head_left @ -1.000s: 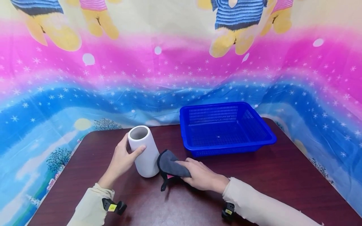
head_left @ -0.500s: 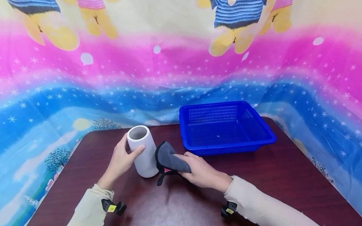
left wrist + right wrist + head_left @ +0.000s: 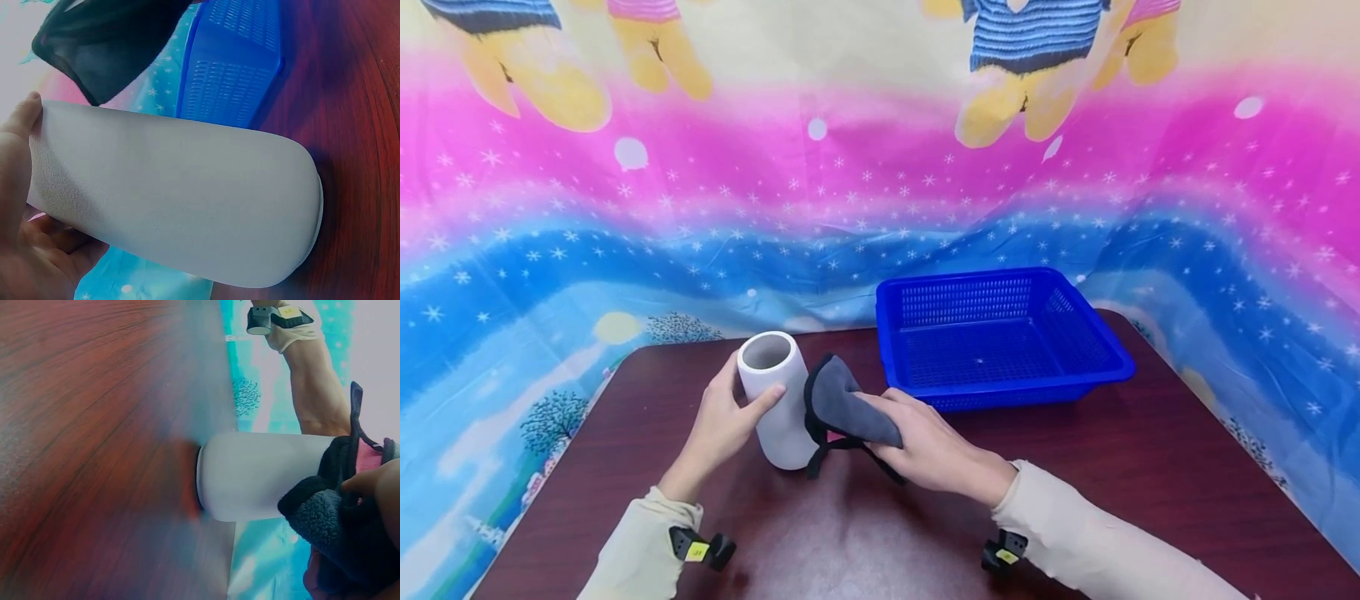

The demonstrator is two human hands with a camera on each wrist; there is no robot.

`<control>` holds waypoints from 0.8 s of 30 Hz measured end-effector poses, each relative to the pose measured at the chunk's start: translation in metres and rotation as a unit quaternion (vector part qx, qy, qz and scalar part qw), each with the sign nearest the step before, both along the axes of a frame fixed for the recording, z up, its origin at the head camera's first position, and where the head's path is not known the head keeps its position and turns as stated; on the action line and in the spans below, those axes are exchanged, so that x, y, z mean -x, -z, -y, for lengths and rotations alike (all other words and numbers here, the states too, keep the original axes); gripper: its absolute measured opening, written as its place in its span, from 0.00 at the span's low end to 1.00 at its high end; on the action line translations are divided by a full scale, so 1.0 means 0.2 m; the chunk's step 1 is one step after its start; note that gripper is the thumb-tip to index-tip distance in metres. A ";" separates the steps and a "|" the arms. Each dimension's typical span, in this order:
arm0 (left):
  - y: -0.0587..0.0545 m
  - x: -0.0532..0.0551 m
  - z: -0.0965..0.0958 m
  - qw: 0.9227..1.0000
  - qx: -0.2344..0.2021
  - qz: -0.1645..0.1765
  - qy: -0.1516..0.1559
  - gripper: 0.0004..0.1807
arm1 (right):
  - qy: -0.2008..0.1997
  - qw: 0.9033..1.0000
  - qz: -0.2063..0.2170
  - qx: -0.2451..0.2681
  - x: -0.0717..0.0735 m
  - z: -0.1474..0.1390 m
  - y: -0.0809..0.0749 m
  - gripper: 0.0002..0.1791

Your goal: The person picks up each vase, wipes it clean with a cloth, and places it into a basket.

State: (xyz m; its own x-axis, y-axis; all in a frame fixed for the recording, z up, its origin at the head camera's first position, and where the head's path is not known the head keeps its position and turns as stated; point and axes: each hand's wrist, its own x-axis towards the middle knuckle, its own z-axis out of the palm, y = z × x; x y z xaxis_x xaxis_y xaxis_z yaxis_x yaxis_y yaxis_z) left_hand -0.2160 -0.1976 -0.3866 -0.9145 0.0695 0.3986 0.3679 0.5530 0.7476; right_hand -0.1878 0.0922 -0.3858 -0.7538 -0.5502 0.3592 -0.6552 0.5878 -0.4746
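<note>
A white vase [image 3: 778, 417] with a wide round mouth leans slightly to the left over the table. My left hand [image 3: 724, 417] grips it near the top, thumb across the front and fingers behind. In my right hand [image 3: 928, 442] is a folded grey cloth [image 3: 853, 408] with black edging, a pink label and a black loop. The cloth's edge lies against the vase's right side in the head view. From the left wrist the vase's smooth side [image 3: 181, 194] shows, with the dark cloth [image 3: 112, 44] near its upper end. The right wrist view shows the bunched cloth [image 3: 331, 519] overlapping the vase [image 3: 256, 475].
A blue plastic basket [image 3: 1000, 387] with perforated walls stands at the back right of the dark red-brown table [image 3: 850, 542]. A printed curtain [image 3: 850, 208] hangs right behind the table and along both sides.
My right hand has moved the cloth up along the vase's side and slightly left. The left hand and the vase have stayed nearly still.
</note>
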 end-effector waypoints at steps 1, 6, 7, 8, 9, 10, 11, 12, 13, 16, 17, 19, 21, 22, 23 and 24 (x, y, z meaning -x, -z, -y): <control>0.00 0.00 0.00 1.000 0.001 -0.001 -0.001 0.37 | 0.000 1.000 -0.003 0.007 0.00 0.00 0.00 0.32; 0.00 0.00 0.00 1.000 0.007 -0.002 -0.005 0.35 | 0.008 0.999 -0.014 0.038 0.00 0.02 -0.02 0.31; 0.00 0.00 0.00 1.000 0.008 -0.002 -0.006 0.35 | 0.009 0.999 -0.014 0.043 0.00 0.02 -0.02 0.31; 0.00 0.00 0.00 1.000 0.008 -0.001 -0.006 0.35 | 0.011 0.999 -0.014 0.047 0.01 0.03 -0.02 0.31; 0.00 0.00 0.00 1.000 0.008 -0.001 -0.006 0.35 | 0.011 0.999 -0.015 0.050 0.01 0.03 -0.02 0.31; 0.00 0.00 0.00 1.000 0.008 0.000 -0.006 0.35 | 0.012 0.998 -0.015 0.054 0.01 0.03 -0.03 0.31; 0.00 0.00 0.00 1.000 0.009 0.002 -0.006 0.35 | 0.013 0.998 -0.016 0.057 0.01 0.04 -0.03 0.31; 0.00 0.00 0.00 1.000 0.009 0.003 -0.006 0.35 | 0.013 0.998 -0.018 0.060 0.02 0.04 -0.03 0.31; 0.00 0.00 0.00 1.000 0.008 0.003 -0.006 0.35 | 0.014 0.998 -0.018 0.063 0.02 0.04 -0.03 0.31; -0.01 -0.01 -0.01 1.000 0.006 0.006 -0.006 0.35 | 0.016 0.997 -0.017 0.070 0.03 0.05 -0.04 0.32; -0.01 -0.01 -0.01 1.000 0.005 0.006 -0.007 0.34 | 0.017 0.997 -0.014 0.072 0.03 0.05 -0.04 0.32; -0.02 -0.01 -0.01 1.000 0.004 0.007 -0.005 0.35 | 0.018 0.997 -0.008 0.074 0.03 0.06 -0.04 0.32; -0.02 -0.01 -0.01 1.000 0.002 0.007 -0.003 0.34 | 0.019 0.997 -0.003 0.076 0.04 0.07 -0.04 0.33; -0.02 -0.01 -0.01 1.000 0.000 0.008 -0.001 0.34 | 0.019 0.997 0.000 0.076 0.04 0.07 -0.04 0.33; -0.02 -0.01 -0.01 1.000 -0.001 0.008 0.000 0.35 | 0.019 0.997 0.003 0.078 0.04 0.08 -0.04 0.33; -0.02 -0.01 -0.01 1.000 -0.002 0.008 0.001 0.35 | 0.019 0.997 0.004 0.079 0.05 0.08 -0.04 0.34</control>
State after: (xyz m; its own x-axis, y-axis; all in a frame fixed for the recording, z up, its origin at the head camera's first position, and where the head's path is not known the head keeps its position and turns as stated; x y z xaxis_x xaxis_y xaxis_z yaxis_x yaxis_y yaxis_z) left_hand -0.2136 -0.1959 -0.3834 -0.9207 0.0698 0.3841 0.3570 0.5484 0.7561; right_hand -0.1971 0.0763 -0.3771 -0.7764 -0.4577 0.4332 -0.6295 0.5296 -0.5686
